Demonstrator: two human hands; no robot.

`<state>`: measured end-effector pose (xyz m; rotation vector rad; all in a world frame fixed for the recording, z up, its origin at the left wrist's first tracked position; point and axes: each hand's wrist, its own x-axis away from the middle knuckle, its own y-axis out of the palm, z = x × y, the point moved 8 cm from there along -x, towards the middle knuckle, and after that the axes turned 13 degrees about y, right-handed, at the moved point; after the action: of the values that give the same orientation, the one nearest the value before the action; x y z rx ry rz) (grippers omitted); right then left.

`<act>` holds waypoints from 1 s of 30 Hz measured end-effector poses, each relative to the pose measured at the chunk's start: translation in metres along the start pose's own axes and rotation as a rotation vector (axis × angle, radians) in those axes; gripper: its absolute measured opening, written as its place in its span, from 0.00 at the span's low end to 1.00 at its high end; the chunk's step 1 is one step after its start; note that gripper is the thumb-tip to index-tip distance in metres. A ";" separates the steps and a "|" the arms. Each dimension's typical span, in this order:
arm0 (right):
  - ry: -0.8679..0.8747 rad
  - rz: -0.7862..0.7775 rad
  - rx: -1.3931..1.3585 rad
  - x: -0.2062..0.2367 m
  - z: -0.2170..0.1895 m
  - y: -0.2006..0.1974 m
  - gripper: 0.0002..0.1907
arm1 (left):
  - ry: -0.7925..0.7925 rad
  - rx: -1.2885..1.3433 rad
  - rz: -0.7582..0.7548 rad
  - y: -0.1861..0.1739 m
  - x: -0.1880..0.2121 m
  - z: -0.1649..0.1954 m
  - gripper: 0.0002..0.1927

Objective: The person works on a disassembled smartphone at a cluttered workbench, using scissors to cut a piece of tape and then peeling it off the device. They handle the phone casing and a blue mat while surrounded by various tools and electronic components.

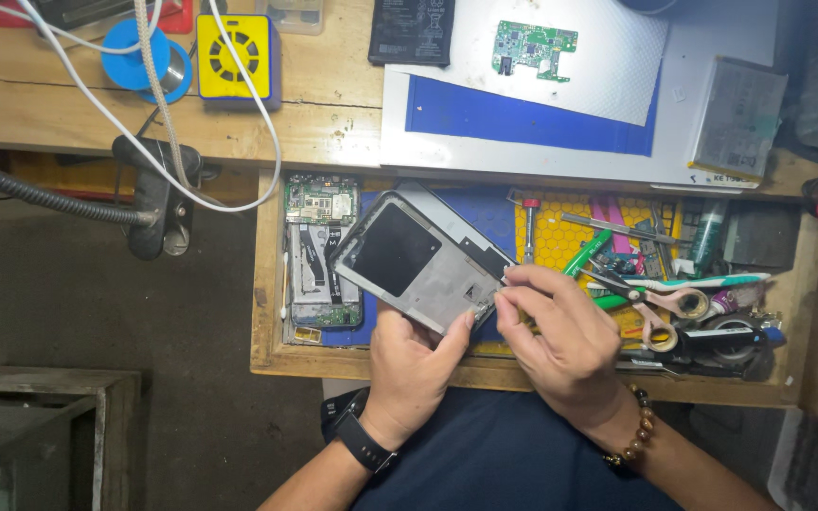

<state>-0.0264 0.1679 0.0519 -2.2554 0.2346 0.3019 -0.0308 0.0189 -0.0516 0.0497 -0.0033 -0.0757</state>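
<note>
Left hand (409,364) grips the phone frame (418,260) from below, thumb pressed up against its lower edge, fingers hidden behind it. Right hand (560,336) has thumb and forefinger pinched together at the frame's lower right corner; whatever sits between the tips is too small to make out. Frame is grey metal with a dark square patch, tilted, held over an open wooden drawer (267,284) just above the person's lap. Under it, flat in the drawer on a blue mat, an opened phone (319,255) with its board and flex cables exposed. Right of the hands: yellow honeycomb tray (556,237), red-handled screwdriver (530,227), scissors (650,308), toothbrush (712,281), tape rolls, tweezers, all jumbled close. On the bench above: green circuit board (532,47) on a white sheet, black battery (412,30), small yellow fan (234,57), blue spool (136,59), white cables. Black watch on left wrist, bead bracelet (638,428) on right.
</note>
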 end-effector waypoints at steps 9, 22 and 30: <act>-0.021 0.014 0.062 0.001 -0.002 0.002 0.08 | 0.006 -0.023 0.004 0.000 -0.001 0.008 0.15; -0.028 0.014 0.054 0.001 -0.003 0.004 0.08 | -0.011 -0.003 -0.023 0.002 -0.002 0.008 0.13; -0.017 0.020 0.055 0.001 -0.003 0.005 0.08 | -0.006 0.012 -0.002 0.002 -0.001 0.008 0.15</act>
<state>-0.0264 0.1629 0.0501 -2.1969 0.2532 0.3216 -0.0314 0.0203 -0.0436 0.0616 -0.0101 -0.0783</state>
